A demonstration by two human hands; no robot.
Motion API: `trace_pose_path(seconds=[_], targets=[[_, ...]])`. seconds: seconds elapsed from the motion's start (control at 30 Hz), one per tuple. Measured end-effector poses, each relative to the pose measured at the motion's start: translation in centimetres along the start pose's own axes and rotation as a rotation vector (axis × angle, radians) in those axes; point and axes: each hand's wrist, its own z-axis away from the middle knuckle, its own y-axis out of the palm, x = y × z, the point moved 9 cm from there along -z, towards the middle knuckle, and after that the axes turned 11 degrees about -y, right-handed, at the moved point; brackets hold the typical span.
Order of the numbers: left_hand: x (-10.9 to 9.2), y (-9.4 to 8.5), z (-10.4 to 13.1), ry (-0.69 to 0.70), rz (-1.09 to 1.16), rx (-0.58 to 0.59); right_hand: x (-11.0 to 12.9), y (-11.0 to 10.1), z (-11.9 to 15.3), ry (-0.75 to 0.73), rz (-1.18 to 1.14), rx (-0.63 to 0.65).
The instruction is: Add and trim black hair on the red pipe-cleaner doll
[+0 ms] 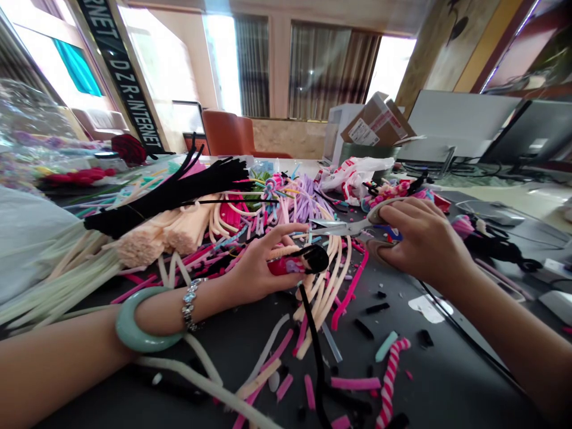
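Observation:
My left hand [250, 268] is closed round a small pipe-cleaner doll [316, 260] with a black head and a red and lilac body. Its index finger reaches toward the scissor tips. A long black pipe cleaner [314, 333] hangs down below the doll; whether it joins the doll I cannot tell. In my right hand [415, 238] is a pair of scissors [342, 228], fingers in the handles, blades pointing left just above the doll. The blades look slightly parted. Cream pipe cleaners [333, 280] lie behind and below the doll.
Bundles of black [170, 199] and peach pipe cleaners [152, 238] lie at left. Pink offcuts [355, 383] and a striped twisted piece [393, 381] are scattered in front. A finished-looking black and pink figure [496, 241] lies at right. Monitors [460, 125] and a cardboard box [379, 122] stand behind.

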Motion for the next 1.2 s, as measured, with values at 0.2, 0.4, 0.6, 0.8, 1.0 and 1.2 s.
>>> trace_pose_path(seconds=[0.2, 0.4, 0.6, 0.8, 1.0, 1.2], targets=[[-0.13, 0.04, 0.06, 0.003, 0.0, 0.005, -0.22, 0.07, 0.12, 0.017, -0.002, -0.004], [-0.21, 0.07, 0.04, 0.011, 0.021, 0.014, -0.42, -0.11, 0.19, 0.033, -0.009, -0.011], [0.01, 0.03, -0.03, 0.003, 0.021, 0.013, -0.32, -0.05, 0.17, 0.009, 0.023, -0.02], [-0.13, -0.06, -0.05, 0.003, 0.0, -0.003, -0.45, 0.13, 0.18, 0.019, 0.017, -0.007], [-0.23, 0.02, 0.09, 0.01, -0.023, 0.0, -0.73, -0.13, 0.26, 0.026, 0.02, -0.028], [-0.28, 0.0, 0.15, 0.032, -0.01, 0.007, -0.54, 0.27, 0.24, 0.018, 0.027, 0.003]])
